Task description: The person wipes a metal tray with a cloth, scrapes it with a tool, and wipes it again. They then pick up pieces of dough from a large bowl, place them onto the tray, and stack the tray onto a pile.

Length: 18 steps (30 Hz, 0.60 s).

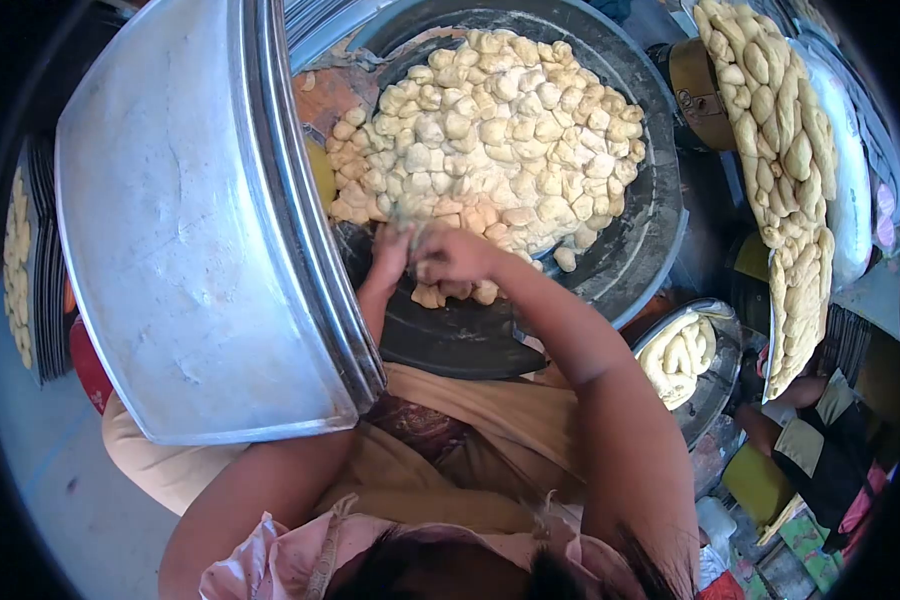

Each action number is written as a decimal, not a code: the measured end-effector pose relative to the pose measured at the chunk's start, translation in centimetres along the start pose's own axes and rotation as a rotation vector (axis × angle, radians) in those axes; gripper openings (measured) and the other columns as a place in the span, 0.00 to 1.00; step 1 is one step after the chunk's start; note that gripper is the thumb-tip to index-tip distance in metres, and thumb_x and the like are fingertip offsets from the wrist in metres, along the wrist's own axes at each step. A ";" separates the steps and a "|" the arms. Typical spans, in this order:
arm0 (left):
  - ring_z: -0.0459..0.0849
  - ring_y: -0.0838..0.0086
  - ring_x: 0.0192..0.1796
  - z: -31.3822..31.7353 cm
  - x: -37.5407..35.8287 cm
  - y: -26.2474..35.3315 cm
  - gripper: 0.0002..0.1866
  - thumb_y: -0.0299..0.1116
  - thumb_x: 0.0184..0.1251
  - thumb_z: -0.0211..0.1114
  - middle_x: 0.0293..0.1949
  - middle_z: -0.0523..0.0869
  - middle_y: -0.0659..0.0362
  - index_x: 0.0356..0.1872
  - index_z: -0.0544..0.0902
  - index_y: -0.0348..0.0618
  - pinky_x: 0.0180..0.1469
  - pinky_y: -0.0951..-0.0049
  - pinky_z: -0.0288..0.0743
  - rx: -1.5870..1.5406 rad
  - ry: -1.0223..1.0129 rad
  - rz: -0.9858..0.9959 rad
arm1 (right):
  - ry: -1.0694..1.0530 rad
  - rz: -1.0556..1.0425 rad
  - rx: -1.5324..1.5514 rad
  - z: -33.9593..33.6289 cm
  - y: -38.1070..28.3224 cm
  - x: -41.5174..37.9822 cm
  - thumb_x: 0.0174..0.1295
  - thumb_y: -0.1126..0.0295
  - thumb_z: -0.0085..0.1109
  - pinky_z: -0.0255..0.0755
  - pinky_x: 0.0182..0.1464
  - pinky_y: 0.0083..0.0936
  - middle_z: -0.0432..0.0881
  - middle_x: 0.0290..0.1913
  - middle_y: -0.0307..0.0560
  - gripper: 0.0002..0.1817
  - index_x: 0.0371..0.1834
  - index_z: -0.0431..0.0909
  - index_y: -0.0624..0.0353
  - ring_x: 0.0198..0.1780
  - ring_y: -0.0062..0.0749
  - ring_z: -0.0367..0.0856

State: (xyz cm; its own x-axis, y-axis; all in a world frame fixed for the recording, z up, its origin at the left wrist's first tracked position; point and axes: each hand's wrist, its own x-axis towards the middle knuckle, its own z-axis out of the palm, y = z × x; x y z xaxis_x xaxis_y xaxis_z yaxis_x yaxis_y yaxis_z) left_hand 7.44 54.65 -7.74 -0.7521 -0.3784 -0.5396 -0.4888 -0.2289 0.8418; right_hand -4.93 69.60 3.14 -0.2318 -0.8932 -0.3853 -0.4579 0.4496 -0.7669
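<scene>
My left hand [391, 250] and my right hand [457, 258] are close together at the near-left edge of a heap of dough balls [510, 140]. Motion blurs both. The fingers of my right hand are curled inward, and whatever is in them is hidden. How the fingers of my left hand lie is too smeared to read. A pale greenish blur shows just above the hands. The dough heap lies in a wide dark round tub [655, 215]. A few dough balls [430, 295] sit right below my right hand, by a black curved sheet [460, 340].
A stack of large metal trays [190, 220] stands at the left, over my left forearm. Braided dough lies on trays [785, 130] at the right. Below them is a metal bowl [725, 350] with dough coils [678, 355]. Dark trays [45, 260] fill the far left.
</scene>
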 end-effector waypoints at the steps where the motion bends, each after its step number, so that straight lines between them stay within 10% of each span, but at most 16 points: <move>1: 0.77 0.61 0.53 0.5 0.6 -4.5 0.24 0.49 0.64 0.65 0.52 0.78 0.45 0.50 0.82 0.36 0.54 0.66 0.71 0.154 0.004 0.119 | 0.154 0.019 0.113 -0.3 1.7 0.4 0.56 0.46 0.60 0.60 0.64 0.58 0.76 0.58 0.54 0.25 0.49 0.83 0.51 0.68 0.46 0.65; 4: 0.80 0.72 0.44 -0.5 -2.0 -1.6 0.23 0.49 0.68 0.61 0.50 0.83 0.56 0.47 0.82 0.36 0.48 0.68 0.73 0.902 -0.138 0.468 | 0.624 0.335 0.030 -2.8 8.6 0.4 0.57 0.45 0.59 0.51 0.68 0.63 0.70 0.66 0.55 0.30 0.58 0.78 0.50 0.73 0.45 0.58; 6: 0.79 0.75 0.40 -1.6 -2.1 1.4 0.22 0.49 0.68 0.62 0.47 0.84 0.57 0.43 0.84 0.37 0.42 0.71 0.73 0.232 -0.519 0.024 | 0.749 0.646 -0.122 -1.3 10.3 0.1 0.58 0.41 0.56 0.42 0.70 0.67 0.60 0.73 0.54 0.37 0.67 0.69 0.49 0.77 0.47 0.50; 10: 0.75 0.77 0.31 -0.4 -2.3 3.6 0.14 0.39 0.70 0.61 0.26 0.80 0.63 0.32 0.82 0.37 0.37 0.72 0.70 -0.025 0.109 0.132 | 0.312 0.814 -0.271 3.9 3.9 2.9 0.58 0.31 0.48 0.29 0.71 0.72 0.39 0.81 0.50 0.50 0.79 0.46 0.42 0.80 0.54 0.32; 13: 0.78 0.67 0.39 -1.5 -0.1 2.1 0.15 0.41 0.69 0.61 0.34 0.80 0.53 0.42 0.80 0.36 0.46 0.64 0.71 -0.238 0.319 0.079 | 0.318 0.460 -0.348 6.8 -0.8 2.4 0.55 0.44 0.57 0.49 0.69 0.67 0.60 0.73 0.51 0.37 0.70 0.65 0.40 0.74 0.48 0.59; 16: 0.77 0.63 0.49 -1.2 0.4 0.3 0.19 0.43 0.67 0.63 0.45 0.78 0.48 0.49 0.79 0.36 0.57 0.61 0.68 -0.076 0.040 0.034 | -0.092 0.106 -0.104 5.9 -0.6 0.2 0.52 0.53 0.60 0.62 0.66 0.53 0.69 0.67 0.51 0.29 0.60 0.76 0.44 0.65 0.47 0.70; 18: 0.67 0.56 0.62 0.7 -2.3 -0.5 0.22 0.45 0.65 0.66 0.63 0.65 0.48 0.52 0.81 0.40 0.67 0.62 0.59 0.388 -0.005 0.184 | 0.197 0.042 0.032 5.0 2.9 -2.1 0.51 0.61 0.61 0.72 0.56 0.41 0.79 0.50 0.51 0.21 0.50 0.81 0.52 0.54 0.49 0.78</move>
State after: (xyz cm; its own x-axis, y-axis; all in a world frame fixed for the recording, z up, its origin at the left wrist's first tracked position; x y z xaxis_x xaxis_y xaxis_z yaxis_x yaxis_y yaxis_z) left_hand 9.07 56.28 -6.94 -0.8438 -0.3771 -0.3818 -0.4758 0.1966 0.8573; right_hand -1.53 72.80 -0.84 -0.4146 -0.8550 -0.3116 -0.4175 0.4830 -0.7697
